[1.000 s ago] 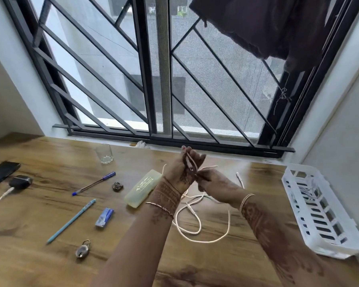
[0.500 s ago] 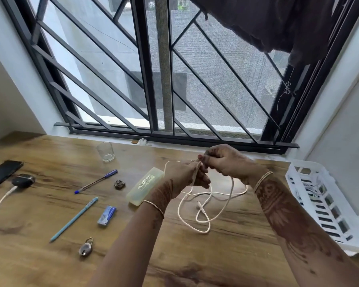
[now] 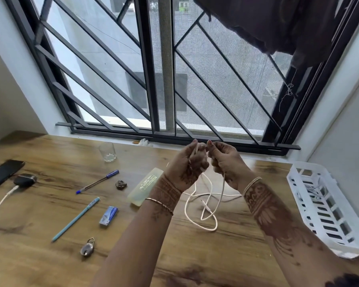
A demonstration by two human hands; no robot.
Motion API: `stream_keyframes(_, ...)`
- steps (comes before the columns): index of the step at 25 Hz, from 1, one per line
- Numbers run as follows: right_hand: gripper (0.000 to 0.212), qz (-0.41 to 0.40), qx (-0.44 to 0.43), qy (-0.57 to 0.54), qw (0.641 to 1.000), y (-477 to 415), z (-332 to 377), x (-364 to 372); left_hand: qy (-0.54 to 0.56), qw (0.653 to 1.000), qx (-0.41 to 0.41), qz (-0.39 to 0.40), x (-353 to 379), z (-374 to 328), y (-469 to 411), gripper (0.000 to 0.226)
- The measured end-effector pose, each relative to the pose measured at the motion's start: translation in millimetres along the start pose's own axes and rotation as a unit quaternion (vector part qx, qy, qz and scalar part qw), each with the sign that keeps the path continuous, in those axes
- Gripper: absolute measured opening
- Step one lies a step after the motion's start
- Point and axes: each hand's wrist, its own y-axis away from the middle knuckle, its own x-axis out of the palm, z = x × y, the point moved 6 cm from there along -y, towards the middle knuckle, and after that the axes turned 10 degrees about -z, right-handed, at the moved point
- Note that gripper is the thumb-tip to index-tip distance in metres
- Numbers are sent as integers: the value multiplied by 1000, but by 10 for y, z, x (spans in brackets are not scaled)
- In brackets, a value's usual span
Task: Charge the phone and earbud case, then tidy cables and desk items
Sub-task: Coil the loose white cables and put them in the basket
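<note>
A white cable hangs in loose loops from both hands down to the wooden desk. My left hand and my right hand are raised above the desk's middle, close together, each pinching a stretch of the cable. At the far left lies a black phone, and beside it a black earbud case with a white charging cable plugged into it. A white slatted basket at the right edge holds another white cable.
On the desk's left half lie a dark blue pen, a light blue pen, a small blue box, a padlock, a small dark object, a translucent pencil case and a glass near the window grille.
Both hands have risen and drawn together, lifting more of the white cable off the desk. The loops on the desk are smaller and hang more steeply.
</note>
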Motion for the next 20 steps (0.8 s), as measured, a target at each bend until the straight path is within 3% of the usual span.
stream_keyframes(3,16,-22,-12,29,999,18,-19,-33,76,997,33,4,95,-125,-69,31)
stream_keyframes(5,18,-25,-18,92,995,68,-60,-35,70,995,66,-24,147,-190,-132,33)
stream_keyframes(9,20,9,-2,199,980,173,-57,10,-78,981,129,-118,62,-210,-268,34)
stream_keyframes(12,23,61,36,208,975,272,-23,94,-255,930,211,-161,-60,-285,-325,32)
stream_keyframes(16,22,71,25,153,985,316,266,187,-476,811,285,-185,-181,-369,-284,31)
stream_keyframes(17,21,67,25,129,989,297,355,184,-501,797,287,-179,-206,-348,-272,31)
stream_keyframes(20,25,41,-6,117,992,207,653,127,-461,840,242,-153,-274,-239,-238,36)
